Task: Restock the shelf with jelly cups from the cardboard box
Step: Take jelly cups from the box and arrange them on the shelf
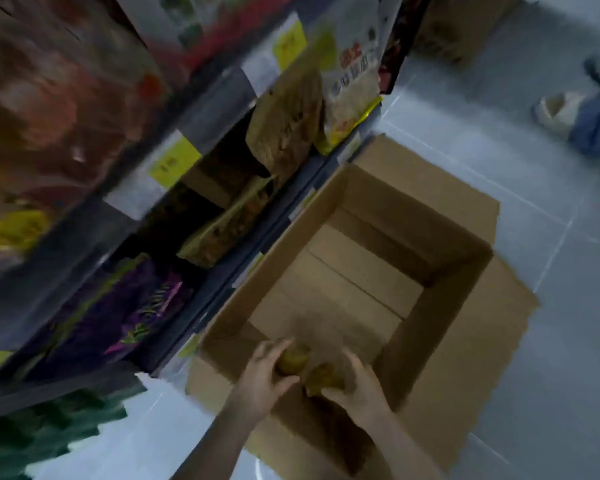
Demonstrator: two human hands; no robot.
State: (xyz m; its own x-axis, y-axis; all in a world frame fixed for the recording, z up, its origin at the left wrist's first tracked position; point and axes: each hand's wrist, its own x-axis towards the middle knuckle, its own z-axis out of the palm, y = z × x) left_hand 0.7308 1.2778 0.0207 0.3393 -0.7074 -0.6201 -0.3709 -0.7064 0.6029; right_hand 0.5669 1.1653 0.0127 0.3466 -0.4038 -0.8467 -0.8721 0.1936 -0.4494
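Head: each hand grips jelly cup inside box.

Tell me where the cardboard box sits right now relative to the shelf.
In the head view the open cardboard box stands on the grey tiled floor, right of the shelf and against its base, with both hands reaching into its near end.

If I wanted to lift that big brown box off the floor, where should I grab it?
Probably by the two long walls of the cardboard box, one hand on each side, low down. Its top is open and the flaps are splayed outward, so these would likely bend under a grip. Both hands, left hand and right hand, are busy holding yellowish jelly cups inside it.
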